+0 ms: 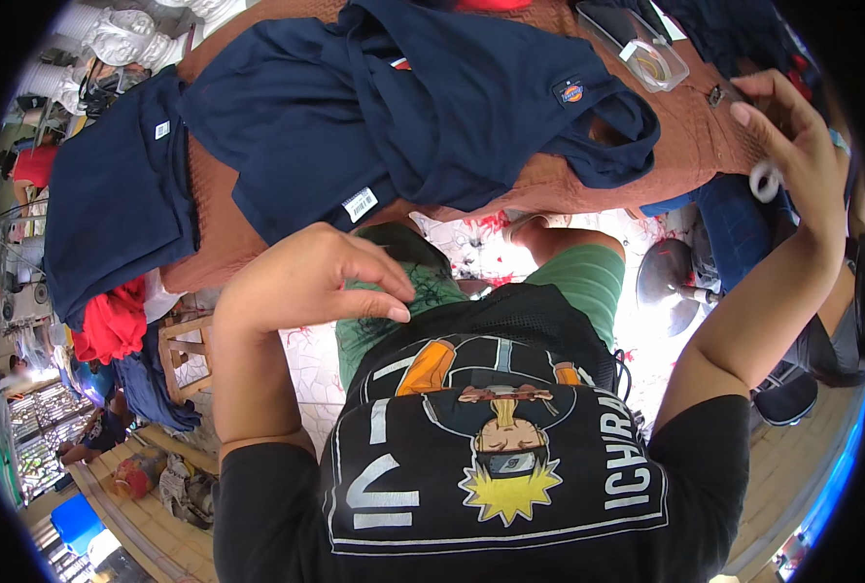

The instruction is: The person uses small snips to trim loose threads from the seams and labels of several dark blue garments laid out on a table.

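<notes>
Navy garments (423, 107) sprawl over a brown-clothed table (685, 136) above tiled floor (306, 360).

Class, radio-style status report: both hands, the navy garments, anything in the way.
Left hand empty, curled, hovering above lap. Right hand raised, pinching small white ring. Navy garment lies crumpled on brown table, untouched. Clear plastic box beside it.

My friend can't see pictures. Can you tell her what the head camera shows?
A person looks down at dark blue shirts spread over a brown table. Their left hand hovers empty near their lap, fingers curled, and their right hand reaches up by a small white ring. Red clothes hang at the left.
</notes>
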`<action>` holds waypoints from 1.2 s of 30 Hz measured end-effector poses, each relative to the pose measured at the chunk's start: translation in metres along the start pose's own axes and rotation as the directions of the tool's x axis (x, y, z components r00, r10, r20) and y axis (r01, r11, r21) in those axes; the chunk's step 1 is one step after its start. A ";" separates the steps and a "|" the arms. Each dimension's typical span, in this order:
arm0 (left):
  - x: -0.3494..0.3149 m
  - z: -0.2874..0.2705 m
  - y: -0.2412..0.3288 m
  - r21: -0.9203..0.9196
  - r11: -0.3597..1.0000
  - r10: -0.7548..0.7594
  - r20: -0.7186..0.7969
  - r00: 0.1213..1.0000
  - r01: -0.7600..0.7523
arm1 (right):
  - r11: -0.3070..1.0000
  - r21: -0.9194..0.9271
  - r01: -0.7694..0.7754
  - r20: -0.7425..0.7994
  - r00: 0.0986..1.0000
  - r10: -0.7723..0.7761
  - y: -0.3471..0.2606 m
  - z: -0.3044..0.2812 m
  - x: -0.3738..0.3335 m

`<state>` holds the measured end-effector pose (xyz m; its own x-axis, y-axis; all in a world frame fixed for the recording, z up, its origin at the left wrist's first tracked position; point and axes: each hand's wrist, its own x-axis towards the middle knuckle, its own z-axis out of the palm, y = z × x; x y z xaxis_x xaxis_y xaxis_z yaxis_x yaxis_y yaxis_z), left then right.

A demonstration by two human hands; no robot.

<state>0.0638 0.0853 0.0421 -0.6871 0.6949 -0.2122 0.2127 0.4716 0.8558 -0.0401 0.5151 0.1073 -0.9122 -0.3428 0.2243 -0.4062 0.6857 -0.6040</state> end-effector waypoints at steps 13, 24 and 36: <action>0.084 0.027 -0.038 0.659 0.751 0.360 -0.448 0.818 0.031 | 0.968 0.203 0.150 0.319 0.924 -0.210 -0.028 0.155 -0.003; 0.085 0.021 -0.066 -0.247 0.969 -0.124 -0.563 0.817 -0.023 | 0.946 0.298 -0.125 0.441 0.897 -0.021 -0.013 0.209 0.007; 0.088 0.020 -0.051 0.481 0.877 0.278 -0.501 0.820 -0.003 | 0.952 0.261 -0.158 0.462 0.887 0.020 -0.016 0.207 0.008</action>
<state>0.0060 0.1333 -0.0293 -0.8522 0.4288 0.2999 0.5228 0.6725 0.5240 -0.0299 0.3687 -0.0393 -0.7927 -0.5864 -0.1666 -0.2287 0.5393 -0.8105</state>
